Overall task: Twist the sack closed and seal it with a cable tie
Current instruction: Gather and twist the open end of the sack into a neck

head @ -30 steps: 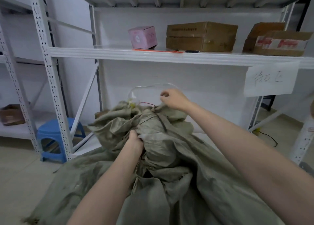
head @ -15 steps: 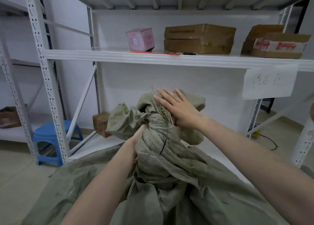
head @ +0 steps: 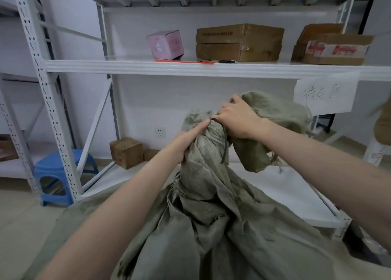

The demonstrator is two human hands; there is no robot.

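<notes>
A: What changed since half a second ago?
B: The right hand [head: 239, 121] was flat on top of the sack [head: 203, 195]. Now its fingers are curled, grasping the twisted neck. The loose mouth has flopped over to the right of them. The left hand [head: 186, 140] hasn't moved.
A: Left fingers?
B: Clenched round the neck from the left, thumb lying up along it, just beside the right fingers.
A: Tie?
B: A black cable tie [head: 224, 150] hangs down the neck just below the right fingers. Can't tell if it's looped round.
A: Counts?
B: One sack, one tie, two hands. One pink box [head: 165, 44] on the shelf [head: 127, 67] above the fingers. One blue stool [head: 55, 169] well down-left of the left fingers.
</notes>
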